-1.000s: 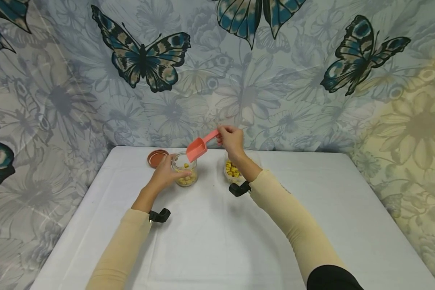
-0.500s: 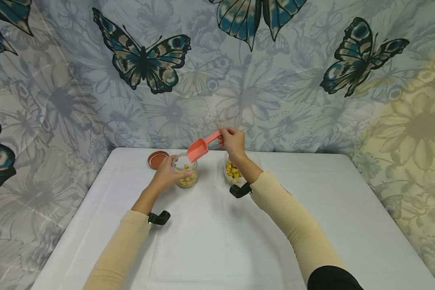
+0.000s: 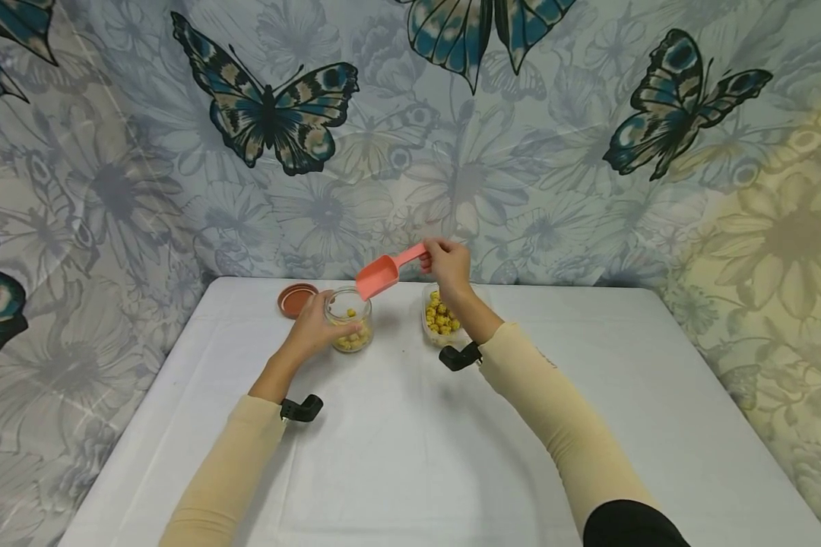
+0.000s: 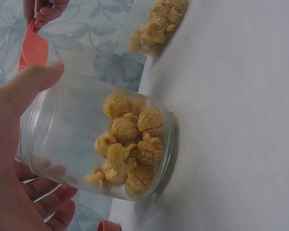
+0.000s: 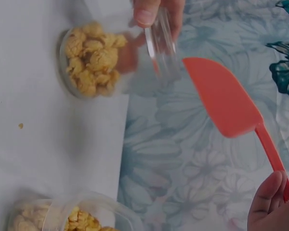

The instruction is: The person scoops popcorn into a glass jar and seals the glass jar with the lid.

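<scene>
A clear glass jar [image 4: 72,130] stands upright on the table, its lower part holding popcorn [image 4: 130,139]. My left hand [image 3: 313,327] grips the jar near its rim, thumb on one side and fingers on the other. By its handle, my right hand [image 3: 449,267] pinches a coral-red scoop [image 3: 378,276]. The scoop's front edge hangs over the right side of the jar's mouth, tilted down, and no popcorn shows in it. Below the right hand stands a clear plastic container [image 3: 426,334] with more popcorn [image 3: 442,315], partly hidden by the right forearm.
A reddish-brown lid [image 3: 297,301] lies on the table behind the left hand. The white-covered table [image 3: 410,441] ends at a butterfly-patterned backdrop [image 3: 465,182]. A small crumb [image 5: 20,126] lies between jar and container.
My right hand has moved slightly right with the scoop, shifting it toward the right edge of the jar's mouth. The left hand and the jar have stayed in place.
</scene>
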Motion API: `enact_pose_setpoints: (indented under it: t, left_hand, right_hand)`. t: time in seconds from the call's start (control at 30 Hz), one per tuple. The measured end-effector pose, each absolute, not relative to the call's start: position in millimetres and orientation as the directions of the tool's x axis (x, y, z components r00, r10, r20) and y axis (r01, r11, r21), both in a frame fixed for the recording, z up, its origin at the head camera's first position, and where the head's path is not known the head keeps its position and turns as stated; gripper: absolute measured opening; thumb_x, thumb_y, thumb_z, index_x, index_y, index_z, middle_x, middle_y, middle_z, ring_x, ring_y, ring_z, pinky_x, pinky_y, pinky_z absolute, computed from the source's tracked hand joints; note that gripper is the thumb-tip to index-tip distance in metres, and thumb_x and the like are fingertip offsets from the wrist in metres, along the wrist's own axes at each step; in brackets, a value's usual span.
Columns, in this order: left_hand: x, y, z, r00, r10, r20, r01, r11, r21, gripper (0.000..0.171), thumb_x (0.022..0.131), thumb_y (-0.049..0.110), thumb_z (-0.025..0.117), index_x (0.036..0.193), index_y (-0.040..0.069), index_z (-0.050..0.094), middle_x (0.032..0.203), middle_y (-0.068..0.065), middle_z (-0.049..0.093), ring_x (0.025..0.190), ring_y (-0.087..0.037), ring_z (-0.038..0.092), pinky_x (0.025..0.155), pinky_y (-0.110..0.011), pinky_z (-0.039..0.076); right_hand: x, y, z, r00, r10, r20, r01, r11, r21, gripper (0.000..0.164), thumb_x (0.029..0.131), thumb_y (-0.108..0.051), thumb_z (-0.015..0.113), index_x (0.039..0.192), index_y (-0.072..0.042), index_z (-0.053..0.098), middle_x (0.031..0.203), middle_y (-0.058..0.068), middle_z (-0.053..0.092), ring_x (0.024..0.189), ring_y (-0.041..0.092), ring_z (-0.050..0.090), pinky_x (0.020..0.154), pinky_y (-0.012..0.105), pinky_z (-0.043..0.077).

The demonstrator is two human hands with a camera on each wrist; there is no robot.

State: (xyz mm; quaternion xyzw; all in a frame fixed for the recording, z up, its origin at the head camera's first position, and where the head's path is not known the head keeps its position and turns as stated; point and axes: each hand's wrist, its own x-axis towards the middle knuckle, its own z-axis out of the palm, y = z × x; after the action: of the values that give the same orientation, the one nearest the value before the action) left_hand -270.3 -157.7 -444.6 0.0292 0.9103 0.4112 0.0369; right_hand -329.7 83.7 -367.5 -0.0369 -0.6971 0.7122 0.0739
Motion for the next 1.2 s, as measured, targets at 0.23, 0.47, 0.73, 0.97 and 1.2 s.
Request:
enact_pose_setpoints:
  t: [0.23,0.47,0.73,0.97,1.2]
  left_hand:
    - [-269.4,-157.1,-441.4,-0.996,0.089,-0.022,0.047,0.695,0.717,0.099,0.077,0.050,0.076,0.149,0.000,0.029,0.147,-0.026,0.033,0.137,-0.041,0.034,0.112,-0.060,0.031]
    - [-270.8,-158.0,-439.6,-0.995,0.095,-0.006,0.064,0.713,0.698,0.102,0.076,0.052,0.076,0.151,0.002,0.027,0.148,-0.025,0.032,0.139,-0.040,0.032,0.114,-0.059,0.028]
    - [-273.3,-154.4,-433.3,-0.996,0.080,-0.034,0.033,0.711,0.702,0.106,0.074,0.058,0.075,0.153,0.008,0.026,0.153,-0.019,0.028,0.142,-0.039,0.030,0.113,-0.059,0.031]
    - [-271.1,-150.3,-426.6,-0.997,0.083,0.002,0.059,0.693,0.718,0.103,0.075,0.057,0.075,0.153,0.009,0.026,0.156,-0.016,0.025,0.144,-0.039,0.026,0.114,-0.060,0.029]
    - [-270.3,-140.8,-416.8,-0.991,0.096,0.096,0.135,0.669,0.731,0.095,0.077,0.048,0.078,0.150,0.008,0.032,0.156,-0.015,0.028,0.144,-0.038,0.028,0.114,-0.059,0.030]
  right_hand:
    - [-333.6,97.0,-370.0,-0.984,0.171,0.043,-0.056,-0.069,-0.996,0.029,0.100,-0.013,0.053,0.112,0.011,0.065,0.068,0.000,0.060,0.055,0.009,0.056,0.052,0.019,0.051]
    - [-333.6,110.5,-368.1,-0.978,0.200,0.064,-0.079,-0.070,-0.994,0.031,0.100,-0.016,0.055,0.113,0.010,0.065,0.071,0.001,0.061,0.060,0.012,0.057,0.054,0.018,0.050]
    - [-331.9,123.1,-364.9,-0.974,0.212,0.081,-0.104,-0.101,-0.990,0.033,0.099,-0.016,0.055,0.116,0.012,0.063,0.068,0.000,0.060,0.056,0.010,0.055,0.051,0.017,0.049]
    - [-329.8,133.8,-360.5,-0.964,0.256,0.074,-0.120,-0.169,-0.978,0.026,0.097,-0.012,0.058,0.107,0.011,0.064,0.062,-0.002,0.060,0.052,0.009,0.054,0.048,0.018,0.048]
    - [-330.0,148.9,-357.0,-0.962,0.262,0.070,-0.117,-0.166,-0.979,0.026,0.096,-0.013,0.059,0.108,0.010,0.064,0.063,-0.001,0.061,0.051,0.008,0.053,0.048,0.017,0.047]
